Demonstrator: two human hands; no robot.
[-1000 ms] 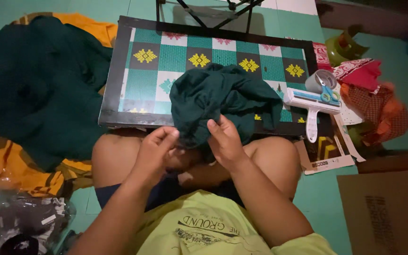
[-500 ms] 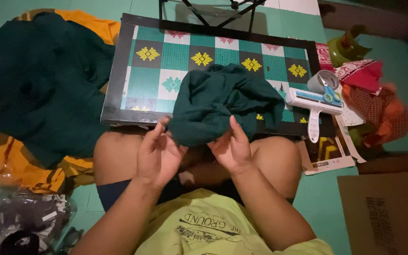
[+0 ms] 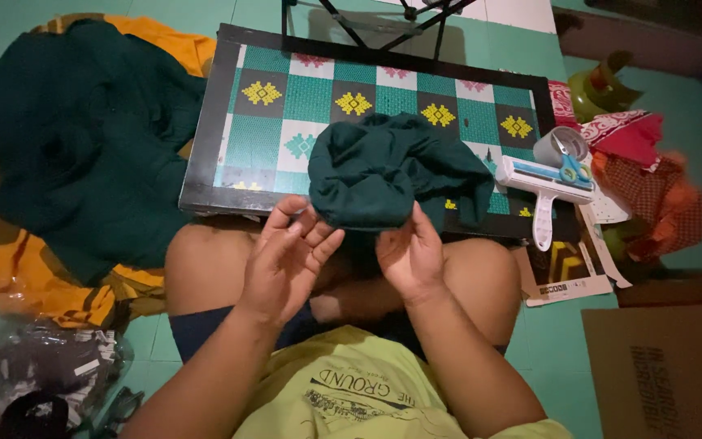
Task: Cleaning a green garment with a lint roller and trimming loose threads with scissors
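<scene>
Both hands are up at the near edge of the green cloth (image 3: 392,175). Left hand (image 3: 286,264) is spread, palm showing, fingertips just touching or just short of the cloth's lower left edge — hard to say which from this angle. Right hand (image 3: 410,254) has its fingers curled up onto the cloth's bottom hem, looks like it's pinching a bit of fabric, though the thumb side is hidden.

The cloth is one bunched-up lump, sitting on the front edge of the board (image 3: 286,106) and drooping toward the knees, right above both hands.

Counting outward: one patterned board with teal, white and dark squares; one lint roller (image 3: 544,185), white with a blue strip, just right of the cloth; one grey cup (image 3: 552,146) with scissors (image 3: 569,167) in it. Further left, one big green pile (image 3: 67,138) on orange fabric (image 3: 50,276) — well apart from the hands. One cardboard box (image 3: 668,370) at bottom right, red cloths (image 3: 635,138) above it.
</scene>
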